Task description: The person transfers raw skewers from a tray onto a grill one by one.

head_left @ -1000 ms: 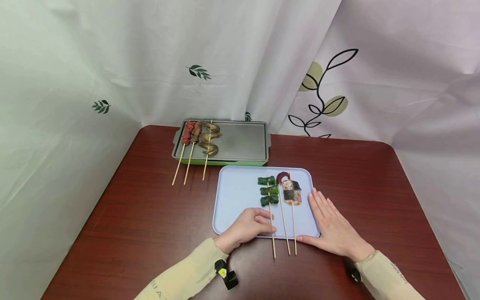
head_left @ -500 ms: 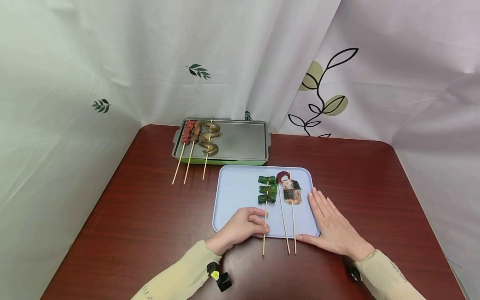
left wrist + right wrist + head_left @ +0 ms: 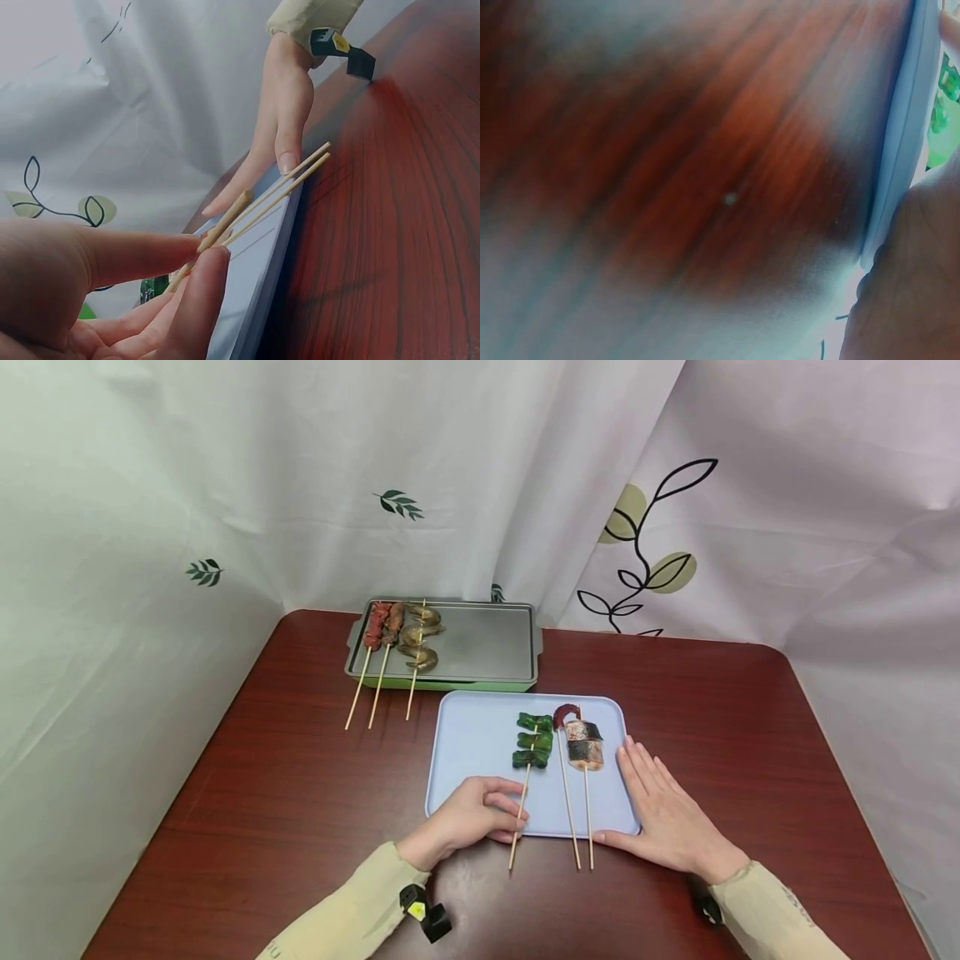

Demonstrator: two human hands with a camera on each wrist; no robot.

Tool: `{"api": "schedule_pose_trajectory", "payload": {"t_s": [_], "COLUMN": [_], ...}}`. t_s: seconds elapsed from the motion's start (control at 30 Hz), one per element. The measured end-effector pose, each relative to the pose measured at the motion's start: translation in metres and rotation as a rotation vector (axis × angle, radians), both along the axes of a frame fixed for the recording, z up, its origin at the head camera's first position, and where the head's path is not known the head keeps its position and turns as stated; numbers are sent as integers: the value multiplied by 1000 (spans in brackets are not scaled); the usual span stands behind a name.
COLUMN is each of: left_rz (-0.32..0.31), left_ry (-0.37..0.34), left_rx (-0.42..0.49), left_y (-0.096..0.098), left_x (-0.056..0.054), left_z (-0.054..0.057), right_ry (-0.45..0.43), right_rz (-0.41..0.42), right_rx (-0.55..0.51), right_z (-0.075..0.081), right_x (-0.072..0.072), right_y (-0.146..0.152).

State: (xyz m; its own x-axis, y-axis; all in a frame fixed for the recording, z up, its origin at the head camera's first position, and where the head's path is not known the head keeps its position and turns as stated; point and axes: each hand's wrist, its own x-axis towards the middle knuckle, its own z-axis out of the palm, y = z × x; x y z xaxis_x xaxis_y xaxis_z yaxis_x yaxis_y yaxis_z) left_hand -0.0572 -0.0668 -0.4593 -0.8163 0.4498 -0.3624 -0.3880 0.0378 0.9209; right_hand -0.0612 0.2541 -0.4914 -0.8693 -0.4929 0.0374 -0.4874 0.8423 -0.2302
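My left hand pinches the wooden stick of a green pepper skewer, whose green pieces lie over the middle of the light blue tray. In the left wrist view, thumb and finger meet on this stick. To its right lie a skewer with a dark red curled piece and a skewer of fish chunks with dark skin; both sticks reach past the tray's near edge. With fingers straight, my right hand rests along the tray's right edge, thumb at the near corner.
Behind the blue tray stands a grey grill pan on a green base. On its left side lie a red meat skewer, a brown meat skewer and a chicken wing skewer. White curtains surround the brown table.
The left hand has drawn the green pepper skewer's stick end leftward, away from the other two skewers, so it now slants down to the left. The right hand has stayed in place.
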Motion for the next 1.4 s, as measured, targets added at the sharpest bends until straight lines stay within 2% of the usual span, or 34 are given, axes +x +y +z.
{"api": "schedule_pose_trajectory", "payload": {"t_s": [0.23, 0.53, 1.03, 1.4], "left_rz": [34, 50, 32, 49], "left_ry": [-41, -38, 41, 102], "left_rx": [21, 29, -2, -38], "left_y": [-1, -2, -4, -9], "left_x": [0, 1, 1, 0], "left_z": [-4, -6, 3, 14], "right_ry": [9, 11, 23, 16], "right_rz": [5, 6, 11, 5], "right_rx": [-2, -6, -10, -4], "right_z": [0, 0, 0, 0], "right_x": [0, 0, 0, 0], "right_y": [0, 0, 1, 0]}}
